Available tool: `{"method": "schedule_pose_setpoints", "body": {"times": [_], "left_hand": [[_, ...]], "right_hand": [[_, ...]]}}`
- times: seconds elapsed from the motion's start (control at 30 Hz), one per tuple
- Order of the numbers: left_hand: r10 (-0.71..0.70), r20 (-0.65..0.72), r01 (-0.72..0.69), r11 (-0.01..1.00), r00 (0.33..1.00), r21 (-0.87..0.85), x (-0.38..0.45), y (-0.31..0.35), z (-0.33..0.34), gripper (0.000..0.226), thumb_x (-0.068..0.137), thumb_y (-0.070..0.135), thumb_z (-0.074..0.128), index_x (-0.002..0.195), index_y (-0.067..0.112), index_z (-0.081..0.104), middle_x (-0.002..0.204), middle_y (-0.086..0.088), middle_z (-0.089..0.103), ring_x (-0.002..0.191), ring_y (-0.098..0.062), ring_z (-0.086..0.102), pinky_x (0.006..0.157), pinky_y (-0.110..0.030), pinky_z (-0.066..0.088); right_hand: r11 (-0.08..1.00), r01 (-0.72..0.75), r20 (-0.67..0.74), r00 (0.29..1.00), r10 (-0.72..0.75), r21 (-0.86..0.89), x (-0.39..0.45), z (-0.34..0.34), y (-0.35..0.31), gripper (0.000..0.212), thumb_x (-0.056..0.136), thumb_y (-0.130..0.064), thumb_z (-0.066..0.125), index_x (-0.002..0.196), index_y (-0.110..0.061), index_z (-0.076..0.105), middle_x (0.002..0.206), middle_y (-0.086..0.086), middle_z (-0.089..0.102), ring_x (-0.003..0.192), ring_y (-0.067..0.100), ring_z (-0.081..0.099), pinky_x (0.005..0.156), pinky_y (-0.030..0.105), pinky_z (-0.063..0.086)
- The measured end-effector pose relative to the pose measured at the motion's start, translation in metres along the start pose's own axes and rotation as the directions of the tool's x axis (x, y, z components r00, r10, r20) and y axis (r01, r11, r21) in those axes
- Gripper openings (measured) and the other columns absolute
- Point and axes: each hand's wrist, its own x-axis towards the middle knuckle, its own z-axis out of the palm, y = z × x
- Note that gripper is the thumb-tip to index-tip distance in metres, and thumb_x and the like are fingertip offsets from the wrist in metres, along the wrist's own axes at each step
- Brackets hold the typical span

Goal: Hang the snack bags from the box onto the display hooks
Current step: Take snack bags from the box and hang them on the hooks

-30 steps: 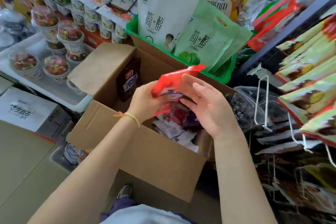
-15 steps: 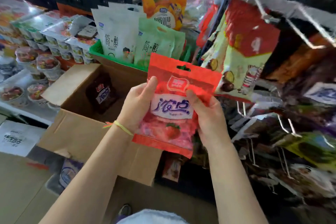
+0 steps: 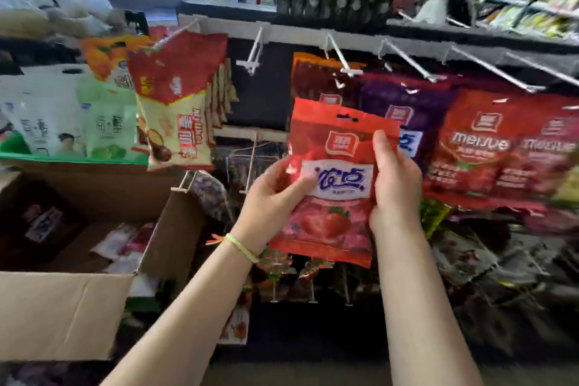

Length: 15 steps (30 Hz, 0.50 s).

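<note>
While both hands hold it upright in front of the display rack, the red strawberry snack bag point(image 3: 336, 185) faces the camera, its hang hole at the top edge. The left hand point(image 3: 275, 197) grips the bag's left edge, thumb laid across the front by the white label and fingers behind. The right hand point(image 3: 395, 185) clasps the right edge, thumb on the front and the fingers wrapped round the back. A thin yellow-green band point(image 3: 242, 247) circles the left wrist.

Above the bag, white display hooks point(image 3: 340, 55) jut from the rack's top rail; the nearest ones look bare at their tips. Just beyond the bag hang dark red, purple and red packets point(image 3: 473, 147) in a row, blurred. To the left hangs a red-and-cream bag point(image 3: 175, 110) on its own hook. The open cardboard box point(image 3: 78, 307) sits lower left with more packets inside.
</note>
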Motion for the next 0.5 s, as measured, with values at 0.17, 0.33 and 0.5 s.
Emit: {"method": "schedule_pose_setpoints", "body": {"times": [0.17,0.33,0.5], "left_hand": [[0.011,-0.033,-0.010,0.999,0.999,0.045,0.014,0.000,0.036,0.032,0.086,0.038,0.075,0.111,0.019,0.068,0.106,-0.011,0.074,0.099,-0.031,0.071,0.089,-0.044,0.059],[-0.066,-0.103,0.064,0.998,0.993,-0.016,0.028,0.003,0.042,0.026,0.092,0.031,0.069,0.113,0.017,0.068,0.103,-0.005,0.077,0.093,-0.026,0.074,0.078,-0.036,0.061],[-0.091,-0.140,0.087,0.995,0.986,-0.039,0.034,0.001,0.042,0.024,0.092,0.028,0.068,0.113,0.016,0.068,0.102,-0.003,0.078,0.091,-0.023,0.075,0.075,-0.031,0.060]], "right_hand": [[0.996,0.094,0.018,0.995,-0.094,-0.010,0.051,-0.010,-0.023,0.033,0.088,-0.042,0.070,0.075,-0.012,0.074,0.080,0.014,0.070,0.076,0.032,0.068,0.076,0.042,0.054],[0.993,0.108,0.130,0.986,-0.102,-0.039,0.069,0.008,-0.029,0.039,0.093,-0.036,0.066,0.084,0.003,0.068,0.095,0.028,0.070,0.071,0.026,0.061,0.065,0.026,0.052],[0.995,0.091,0.175,0.981,-0.083,-0.037,0.081,0.018,-0.021,0.021,0.093,-0.031,0.067,0.076,-0.019,0.072,0.081,0.001,0.075,0.077,0.017,0.070,0.077,0.033,0.059]]}}
